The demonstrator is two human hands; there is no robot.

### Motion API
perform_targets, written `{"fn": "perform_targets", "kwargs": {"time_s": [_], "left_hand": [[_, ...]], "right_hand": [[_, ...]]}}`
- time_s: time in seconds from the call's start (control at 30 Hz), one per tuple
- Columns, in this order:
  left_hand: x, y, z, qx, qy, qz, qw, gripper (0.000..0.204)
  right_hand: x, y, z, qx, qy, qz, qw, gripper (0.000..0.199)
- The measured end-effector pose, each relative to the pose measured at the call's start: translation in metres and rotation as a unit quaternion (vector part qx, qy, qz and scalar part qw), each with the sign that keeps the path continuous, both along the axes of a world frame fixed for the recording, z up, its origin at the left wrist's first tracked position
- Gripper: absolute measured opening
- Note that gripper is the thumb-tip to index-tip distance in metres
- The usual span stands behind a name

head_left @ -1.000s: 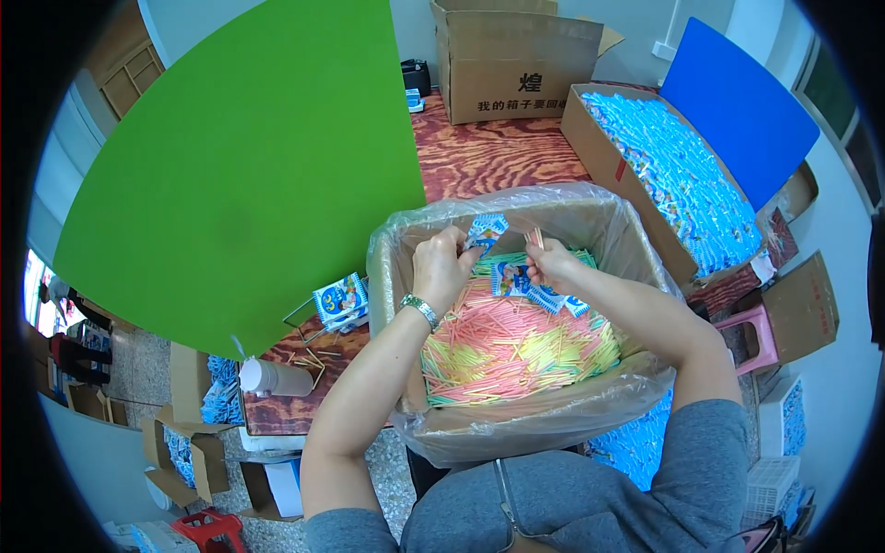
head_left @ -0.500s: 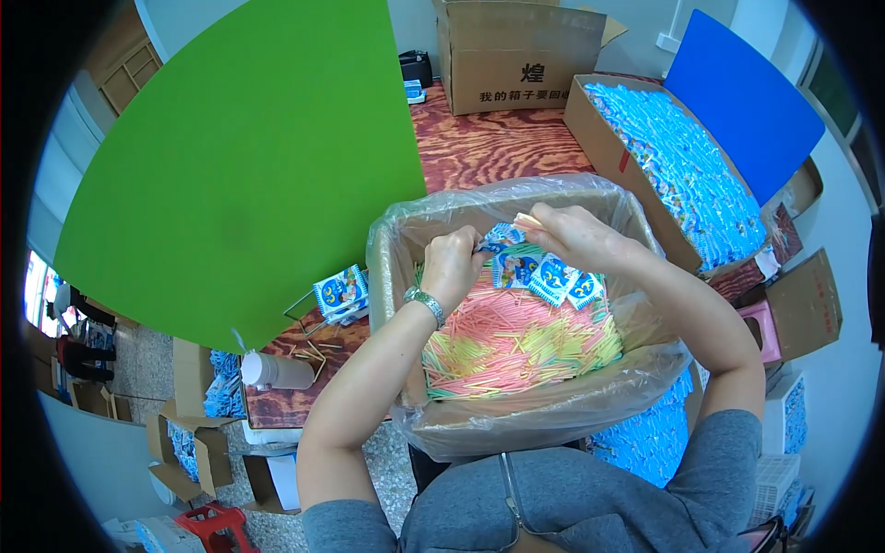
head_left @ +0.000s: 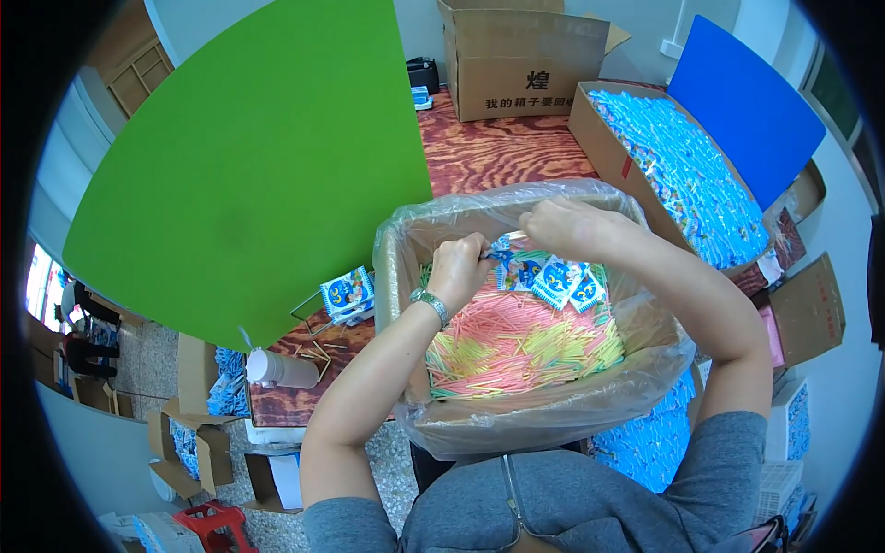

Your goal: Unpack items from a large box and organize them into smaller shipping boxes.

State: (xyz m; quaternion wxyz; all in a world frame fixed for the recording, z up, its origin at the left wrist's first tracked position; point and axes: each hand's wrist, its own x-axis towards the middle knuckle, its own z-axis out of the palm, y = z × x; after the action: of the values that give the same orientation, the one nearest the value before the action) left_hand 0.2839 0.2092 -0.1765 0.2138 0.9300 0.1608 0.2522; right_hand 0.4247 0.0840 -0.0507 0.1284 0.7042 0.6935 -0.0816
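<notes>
My left hand (head_left: pixel 458 273) pinches the edge of a small blue-and-white packet (head_left: pixel 503 250) over a plastic-lined cardboard box (head_left: pixel 544 426). Just above and to the right of that packet is my right hand (head_left: pixel 569 229), its fingers curled with the back of the hand up. Whatever those fingers hold is hidden. Thin pink, yellow and green sticks (head_left: pixel 516 336) fill the box in a loose heap. Under my hands, a few flat blue-and-white packets (head_left: pixel 559 280) lie on the far part of the heap.
Left of the box, more packets (head_left: pixel 348 291) rest on a wire stand, near a white bottle (head_left: pixel 281 370). A large green board (head_left: pixel 249 175) rises at the left. At the right stands a carton (head_left: pixel 627 173) filled with blue packets, backed by a blue board (head_left: pixel 742 111). Another carton (head_left: pixel 525 69) stands behind.
My right hand has turned over and lifted slightly; the pale stick ends that showed at its fingers are now out of sight. My left hand keeps its pinch on the packet.
</notes>
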Motion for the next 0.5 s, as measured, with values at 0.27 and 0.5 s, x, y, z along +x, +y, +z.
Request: {"fn": "perform_targets", "kwargs": {"time_s": [0.27,0.5], "left_hand": [[0.001,0.004,0.004,-0.170,0.032,0.021,0.985,0.024],[0.003,0.006,0.004,-0.230,0.021,0.007,0.973,0.021]], "right_hand": [[0.015,-0.010,-0.023,0.130,0.092,-0.006,0.987,0.033],[0.027,-0.006,-0.031,0.115,0.112,0.009,0.987,0.038]]}}
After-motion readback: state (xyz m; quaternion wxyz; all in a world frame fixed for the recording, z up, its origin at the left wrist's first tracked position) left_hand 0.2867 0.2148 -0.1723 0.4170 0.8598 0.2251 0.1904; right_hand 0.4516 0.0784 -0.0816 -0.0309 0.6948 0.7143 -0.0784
